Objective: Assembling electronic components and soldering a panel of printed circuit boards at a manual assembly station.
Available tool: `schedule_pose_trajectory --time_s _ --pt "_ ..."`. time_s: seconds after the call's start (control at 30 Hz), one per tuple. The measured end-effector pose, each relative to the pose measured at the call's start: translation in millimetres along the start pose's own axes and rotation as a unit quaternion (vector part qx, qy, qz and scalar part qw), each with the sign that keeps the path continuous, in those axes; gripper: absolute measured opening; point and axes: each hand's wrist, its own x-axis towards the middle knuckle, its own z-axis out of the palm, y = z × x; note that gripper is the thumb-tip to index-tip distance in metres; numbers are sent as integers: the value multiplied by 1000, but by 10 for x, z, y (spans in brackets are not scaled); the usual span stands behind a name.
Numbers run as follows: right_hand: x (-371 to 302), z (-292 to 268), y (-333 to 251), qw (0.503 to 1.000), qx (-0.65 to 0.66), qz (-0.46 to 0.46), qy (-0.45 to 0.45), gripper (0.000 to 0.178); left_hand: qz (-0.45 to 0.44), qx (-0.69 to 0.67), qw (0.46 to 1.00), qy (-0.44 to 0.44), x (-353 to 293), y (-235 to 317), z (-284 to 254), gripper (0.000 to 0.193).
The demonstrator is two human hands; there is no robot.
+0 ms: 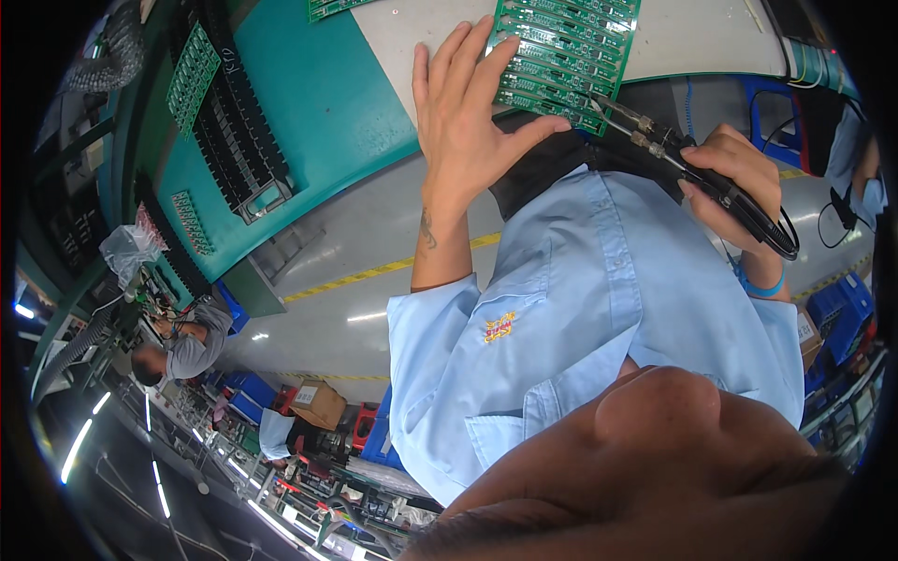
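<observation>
Head view: A board (561, 70) lies at the near edge of the table (697, 42), left hand (465, 112) spread against it, right hand (739, 178) wrapped around an iron (653, 145). Seemingly light, stiff and fragile, the board looks best held by its rim.

Green circuit board (571, 58), black-and-silver tool (716, 185), teal bench mat (313, 93), light-blue shirt (585, 271), yellow-and-black striped floor tape (360, 278)
</observation>
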Motion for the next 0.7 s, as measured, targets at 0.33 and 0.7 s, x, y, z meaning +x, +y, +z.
schedule_pose_trajectory --time_s 0.33,0.7 --pt "70 -11 -16 1000 6 -9 4 38 -4 0 1000 3 15 -3 -16 87" --pt "78 69 31 1000 4 -12 -11 38 11 -24 999 -32 17 25 -69 85"
